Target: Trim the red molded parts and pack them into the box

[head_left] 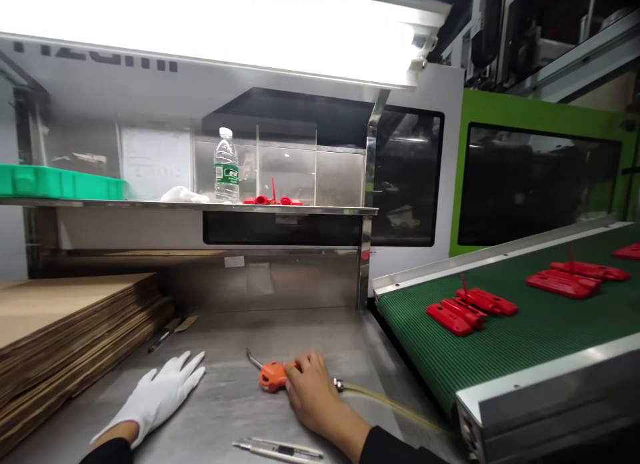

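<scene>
My right hand (313, 387), bare, has its fingers curled over the handle of an orange air blow gun (271, 376) lying on the steel table. The gun's bent metal nozzle points up and left, and a yellowish hose (385, 403) runs off from its rear to the right. My left hand (163, 391) wears a white glove and rests on the tabletop with fingers spread, holding nothing. In front of my right hand, near the bottom edge, lie slim metal tools (277, 449), one of which looks like a utility knife.
Stacked cardboard sheets (75, 317) stand at left, a dark-handled tool (163, 336) beside them. The shelf (300, 209) carries a green tray (60, 183), a water bottle (226, 167) and red parts. A green conveyor belt (420, 331) at right bears red molded parts (470, 311).
</scene>
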Available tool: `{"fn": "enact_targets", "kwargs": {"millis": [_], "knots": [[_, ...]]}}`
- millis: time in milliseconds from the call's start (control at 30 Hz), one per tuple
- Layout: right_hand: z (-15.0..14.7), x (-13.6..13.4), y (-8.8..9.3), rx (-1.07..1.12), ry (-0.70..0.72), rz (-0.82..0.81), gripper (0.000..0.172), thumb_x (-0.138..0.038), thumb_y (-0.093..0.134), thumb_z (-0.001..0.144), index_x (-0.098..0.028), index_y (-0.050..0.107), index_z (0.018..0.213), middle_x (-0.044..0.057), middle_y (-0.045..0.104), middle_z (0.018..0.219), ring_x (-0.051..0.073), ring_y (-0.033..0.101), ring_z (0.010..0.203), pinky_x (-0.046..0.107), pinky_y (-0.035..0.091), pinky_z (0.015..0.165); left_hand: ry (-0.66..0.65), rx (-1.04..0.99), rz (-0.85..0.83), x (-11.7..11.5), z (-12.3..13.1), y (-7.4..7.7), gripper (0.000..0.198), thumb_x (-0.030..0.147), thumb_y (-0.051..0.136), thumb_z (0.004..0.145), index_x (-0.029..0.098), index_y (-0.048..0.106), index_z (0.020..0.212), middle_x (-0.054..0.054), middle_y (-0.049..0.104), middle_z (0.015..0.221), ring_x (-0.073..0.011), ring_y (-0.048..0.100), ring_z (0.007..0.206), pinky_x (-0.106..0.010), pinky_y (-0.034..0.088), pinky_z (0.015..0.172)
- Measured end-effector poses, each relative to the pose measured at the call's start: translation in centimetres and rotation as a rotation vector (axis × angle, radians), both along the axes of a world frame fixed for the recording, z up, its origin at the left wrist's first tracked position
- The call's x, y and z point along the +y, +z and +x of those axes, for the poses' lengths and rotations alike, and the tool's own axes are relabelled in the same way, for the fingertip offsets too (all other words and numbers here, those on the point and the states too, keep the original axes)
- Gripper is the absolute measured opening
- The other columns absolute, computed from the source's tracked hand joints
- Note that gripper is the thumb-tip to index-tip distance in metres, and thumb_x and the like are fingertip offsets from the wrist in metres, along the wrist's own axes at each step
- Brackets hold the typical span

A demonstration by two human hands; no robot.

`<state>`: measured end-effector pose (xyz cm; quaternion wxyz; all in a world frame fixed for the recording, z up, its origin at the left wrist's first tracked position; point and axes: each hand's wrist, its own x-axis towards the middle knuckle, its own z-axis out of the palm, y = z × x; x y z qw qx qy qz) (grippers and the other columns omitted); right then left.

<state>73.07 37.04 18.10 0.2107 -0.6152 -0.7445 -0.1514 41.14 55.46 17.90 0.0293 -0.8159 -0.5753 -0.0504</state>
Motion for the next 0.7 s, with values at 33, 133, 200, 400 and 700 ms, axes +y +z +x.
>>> {"fn": "enact_targets", "kwargs": {"millis": [33,133,200,400,700], "knots": [[0.0,-0.1,0.1,-0.001,-0.012,0.004,0.023,-0.027,0.059,0.097,-0.019,0.062,0.118,0.005,0.063,0.116,0.025,0.058,0.114,0.05,0.05,0.098,-0.005,-0.002,0.005,0.1,0.0,0.0,0.066,0.052,0.028,0.097,0.024,0.033,0.156,-0.016,0.033,0.163,-0.0362,0.029,0.15,-0.057,0.019,0.12],[0.0,-0.6,0.5,0.009,-0.074,0.009,0.023,-0.032,0.058,0.098,-0.019,0.063,0.117,0.006,0.063,0.119,0.027,0.056,0.119,0.057,0.042,0.106,-0.015,-0.007,0.013,-0.1,-0.2,0.0,0.066,0.052,0.026,0.097,0.024,0.035,0.156,-0.016,0.034,0.162,-0.0357,0.031,0.149,-0.057,0.021,0.119],[0.1,-1.0,0.8,0.021,-0.128,0.004,0.024,-0.035,0.056,0.099,-0.019,0.064,0.116,0.006,0.064,0.118,0.027,0.057,0.119,0.058,0.041,0.107,-0.025,-0.009,0.02,-0.2,-0.2,0.0,0.065,0.051,0.026,0.097,0.023,0.036,0.155,-0.017,0.034,0.162,-0.0361,0.032,0.148,-0.057,0.021,0.119],[0.3,-1.6,1.3,0.05,-0.214,-0.035,0.028,-0.039,0.055,0.1,-0.019,0.064,0.118,0.007,0.065,0.118,0.026,0.058,0.118,0.057,0.042,0.107,-0.035,-0.019,0.044,-0.1,-0.2,-0.2,0.064,0.051,0.029,0.097,0.024,0.038,0.155,-0.017,0.036,0.161,-0.0372,0.033,0.148,-0.058,0.022,0.119],[0.3,-1.8,1.2,0.089,-0.2,-0.062,0.028,-0.04,0.055,0.1,-0.019,0.064,0.118,0.007,0.064,0.12,0.026,0.058,0.117,0.056,0.043,0.106,-0.029,0.027,0.047,0.2,-0.2,-0.5,0.063,0.048,0.026,0.098,0.025,0.035,0.156,-0.015,0.035,0.162,-0.0371,0.031,0.148,-0.057,0.023,0.118]]}}
